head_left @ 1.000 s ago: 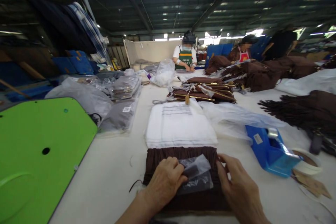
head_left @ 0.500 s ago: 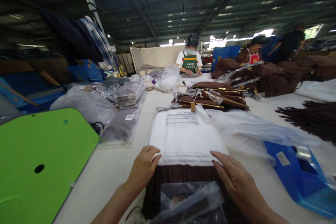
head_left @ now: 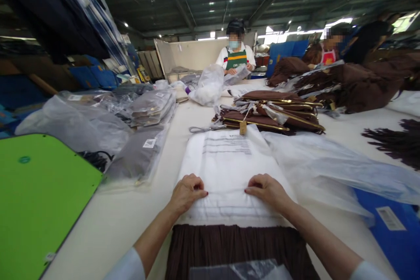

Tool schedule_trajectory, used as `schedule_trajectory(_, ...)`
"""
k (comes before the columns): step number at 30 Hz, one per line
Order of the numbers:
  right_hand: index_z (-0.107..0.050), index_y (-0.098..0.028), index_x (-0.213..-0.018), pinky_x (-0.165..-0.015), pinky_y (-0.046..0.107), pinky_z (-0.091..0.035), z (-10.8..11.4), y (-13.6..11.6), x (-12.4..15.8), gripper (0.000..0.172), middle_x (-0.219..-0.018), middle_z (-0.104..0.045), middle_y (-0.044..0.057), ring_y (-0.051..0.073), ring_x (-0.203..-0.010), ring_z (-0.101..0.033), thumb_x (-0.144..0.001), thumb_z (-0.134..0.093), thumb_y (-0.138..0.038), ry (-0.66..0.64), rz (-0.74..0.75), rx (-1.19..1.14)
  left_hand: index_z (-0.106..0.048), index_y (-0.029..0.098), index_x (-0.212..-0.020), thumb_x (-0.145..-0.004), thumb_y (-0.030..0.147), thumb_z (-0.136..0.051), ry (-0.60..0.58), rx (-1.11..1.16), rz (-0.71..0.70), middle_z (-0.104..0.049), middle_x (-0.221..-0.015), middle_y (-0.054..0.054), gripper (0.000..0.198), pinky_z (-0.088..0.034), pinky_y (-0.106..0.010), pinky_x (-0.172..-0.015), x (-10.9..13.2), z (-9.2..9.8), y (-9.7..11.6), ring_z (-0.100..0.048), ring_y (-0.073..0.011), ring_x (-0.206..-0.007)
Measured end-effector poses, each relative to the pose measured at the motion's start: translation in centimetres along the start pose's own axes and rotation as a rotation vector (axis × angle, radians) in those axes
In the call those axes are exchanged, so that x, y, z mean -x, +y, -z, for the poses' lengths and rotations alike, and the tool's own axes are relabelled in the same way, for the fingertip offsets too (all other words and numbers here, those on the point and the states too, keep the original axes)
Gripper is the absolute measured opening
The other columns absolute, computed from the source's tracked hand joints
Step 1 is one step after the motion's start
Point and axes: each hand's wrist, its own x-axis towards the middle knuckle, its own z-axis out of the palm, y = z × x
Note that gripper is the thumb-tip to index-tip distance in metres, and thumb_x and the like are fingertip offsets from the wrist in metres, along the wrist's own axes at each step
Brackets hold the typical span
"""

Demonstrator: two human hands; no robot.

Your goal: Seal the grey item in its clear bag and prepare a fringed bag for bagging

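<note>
A stack of white printed plastic bags (head_left: 226, 164) lies flat in the middle of the table. My left hand (head_left: 188, 191) pinches the top bag near its lower left part. On the right side of the same stack, my right hand (head_left: 266, 189) has thumb and fingertips pressed together on the plastic. Below the stack is pleated dark brown fabric (head_left: 236, 245), with a clear plastic bag (head_left: 243, 270) on it at the bottom edge. Brown pouches with gold zippers (head_left: 272, 113) are piled just beyond the white bags.
A green board (head_left: 42, 197) stands at the left, near packed grey items (head_left: 138, 153). To the right are loose clear plastic (head_left: 334, 157), a blue bin (head_left: 383, 227) and dark brown fringe (head_left: 397, 140). A person in a green apron (head_left: 236, 59) is across the table (head_left: 187, 116).
Both hands have moved up and inward over the white stack, and their fingers have closed on it. The person opposite now holds up a plastic bag. The view has shifted.
</note>
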Motion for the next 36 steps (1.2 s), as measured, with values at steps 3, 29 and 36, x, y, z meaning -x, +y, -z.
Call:
schedule_trajectory(3, -0.067, -0.022, -0.069, -0.064, 0.027, -0.038, 0.0, 0.2, -0.6, 0.015, -0.071, -0.066, 0.001, 0.016, -0.073, -0.058, -0.073, -0.057, -0.032, -0.030, -0.039, -0.028, -0.054, 0.020, -0.061, -0.067, 0.030, -0.056, 0.003, 0.043, 0.029, -0.054, -0.071, 0.000, 0.012, -0.034, -0.031, -0.074, -0.4, 0.0, -0.1, -0.048, -0.0190, -0.081)
schedule_trajectory(29, -0.046, -0.020, -0.056, -0.064, 0.027, -0.031, 1.1, -2.7, 0.1, 0.023, -0.061, -0.053, -0.003, 0.014, -0.064, -0.046, -0.064, -0.067, -0.013, 0.131, 0.158, 0.072, -0.064, 0.015, -0.078, -0.086, 0.019, -0.052, -0.104, -0.453, -0.224, -0.065, -0.090, -0.009, 0.015, -0.032, -0.038, -0.083, 0.3, 1.1, 6.6, -0.055, -0.0228, -0.092)
schedule_trajectory(36, -0.047, -0.021, -0.053, -0.052, 0.025, -0.029, 2.5, -2.7, 0.5, 0.028, -0.049, -0.043, -0.005, 0.010, -0.052, -0.040, -0.069, -0.052, -0.043, -0.095, 0.009, -0.237, -0.057, 0.016, -0.058, -0.070, 0.016, -0.069, -0.124, -0.346, 0.020, -0.060, -0.065, -0.001, 0.017, -0.036, -0.027, -0.061, -1.2, 1.6, 6.3, -0.057, -0.0170, -0.068)
